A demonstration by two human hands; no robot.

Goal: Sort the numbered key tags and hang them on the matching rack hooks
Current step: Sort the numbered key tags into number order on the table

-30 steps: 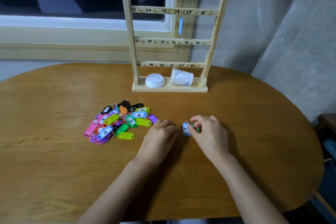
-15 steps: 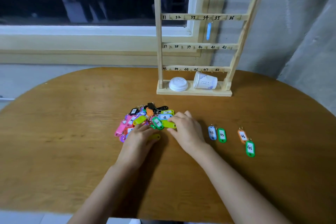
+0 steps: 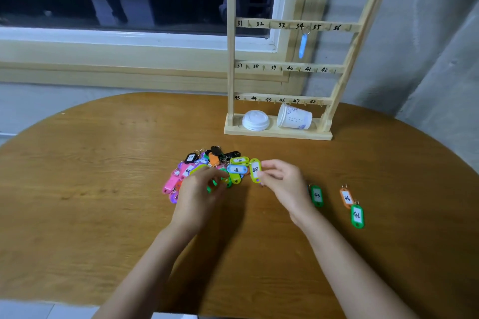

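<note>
Pinching a yellow-green tag [image 3: 255, 171] just drawn from the pile [image 3: 234, 169] beside it, the right hand [image 3: 282, 184] sorts on; the left hand [image 3: 199, 189] sits curled in the pile, grip unclear. The rack [image 3: 230, 59] holds only 1.

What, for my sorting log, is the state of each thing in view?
Yellow-green tag: pinched by right hand.
Left hand: fingers curled in tag pile, grip unclear.
Blue tag: hanging on rack, hook 34.
Paper cup: tipped sideways on rack base.
Lid: off, beside cup.
Orange tag: flat on table.
</note>
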